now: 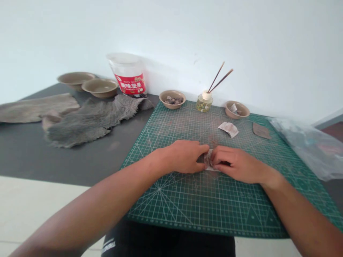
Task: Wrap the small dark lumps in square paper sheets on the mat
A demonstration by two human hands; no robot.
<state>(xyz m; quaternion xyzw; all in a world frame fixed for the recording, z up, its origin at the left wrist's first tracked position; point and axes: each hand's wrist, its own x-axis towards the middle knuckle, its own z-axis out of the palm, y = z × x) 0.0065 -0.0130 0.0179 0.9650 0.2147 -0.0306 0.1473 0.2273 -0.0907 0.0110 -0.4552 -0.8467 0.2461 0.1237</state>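
My left hand (pixel 184 156) and my right hand (pixel 234 162) meet over the green cutting mat (pixel 187 200). Between their fingertips sits a small grey-brown crumpled piece (pixel 208 159), pinched from both sides; its exact kind is hard to make out. A bit of white paper (pixel 213 169) shows beneath it, partly hidden by the right fingers. Farther back on the mat lie a curled whitish paper piece (pixel 228 129) and a flat brown square (pixel 261 130).
Along the wall stand a bowl of dark lumps (pixel 173 104), a reed diffuser (pixel 204 102) and a bowl with white scraps (pixel 242 112). To the left are grey furry hide (pixel 85 121), two bowls (pixel 99 93) and a red-labelled tub (pixel 128 76). A plastic bag (pixel 308 146) lies right.
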